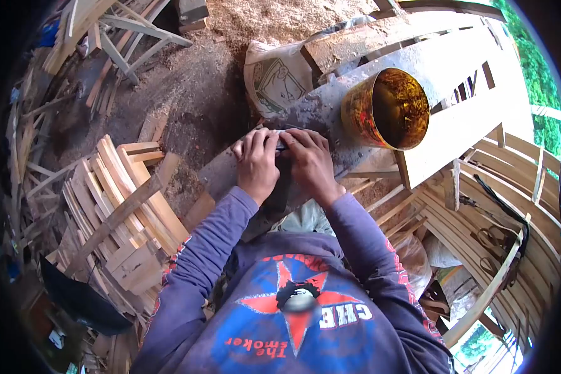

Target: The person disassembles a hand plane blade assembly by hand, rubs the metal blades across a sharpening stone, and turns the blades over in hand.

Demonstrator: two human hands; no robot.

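Note:
My left hand (258, 161) and my right hand (308, 159) are side by side over a worn plank (221, 171). Their fingers curl and press together on a small grey-blue piece (281, 143), mostly hidden beneath them, whose kind I cannot make out. Between my wrists a dark, flat surface (283, 187) shows, and whether it belongs to the held piece is unclear. To the right of my right hand, an open round tin (360, 112) with a golden inside and a coloured outer wall stands on the boards.
A printed sack (277, 78) lies beyond my hands. Stacked planks (121, 193) lean at left, near a wooden trestle (146, 40). Curved wooden ribs and strips (498, 206) fill the right side. Sawdust and wood scraps cover the ground (187, 93).

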